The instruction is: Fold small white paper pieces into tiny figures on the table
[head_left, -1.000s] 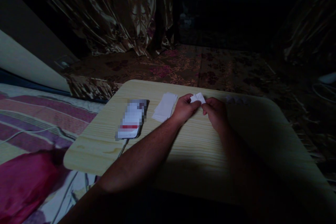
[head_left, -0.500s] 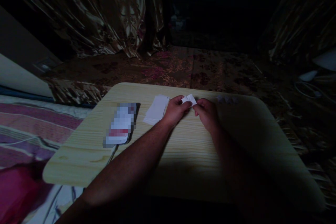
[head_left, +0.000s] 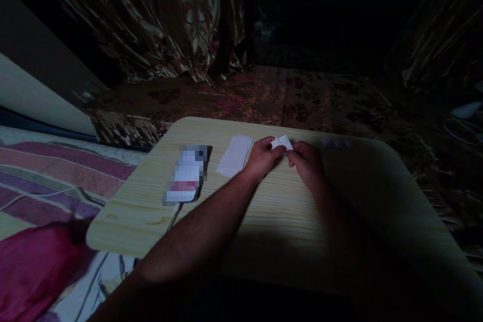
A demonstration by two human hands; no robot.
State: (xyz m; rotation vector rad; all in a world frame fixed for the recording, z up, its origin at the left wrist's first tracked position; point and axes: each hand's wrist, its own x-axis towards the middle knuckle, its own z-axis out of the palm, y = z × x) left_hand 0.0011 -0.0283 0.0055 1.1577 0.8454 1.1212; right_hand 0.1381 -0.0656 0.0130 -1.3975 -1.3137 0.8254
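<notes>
A small folded piece of white paper [head_left: 284, 142] is pinched between my two hands above the far part of the wooden table [head_left: 279, 211]. My left hand [head_left: 263, 156] grips its left side, thumb on top. On its right edge, the fingers of my right hand [head_left: 306, 157] are closed. Just left of my left hand lies a stack of white paper sheets [head_left: 234, 155], slightly fanned. Several small folded paper pieces [head_left: 337, 144] sit in a row in shadow, right of my right hand.
A blurred-out phone-like object [head_left: 186, 173] with a cable [head_left: 173, 217] lies on the table's left. Beyond the left edge is a bed with a striped cover [head_left: 56, 171] and a pink-red cloth [head_left: 41, 261]. Patterned curtains [head_left: 188, 15] hang behind; the right side is dark.
The whole view has shifted, so table and hands appear further right. Both hands keep hold of the folded paper, with little visible change in their grip.
</notes>
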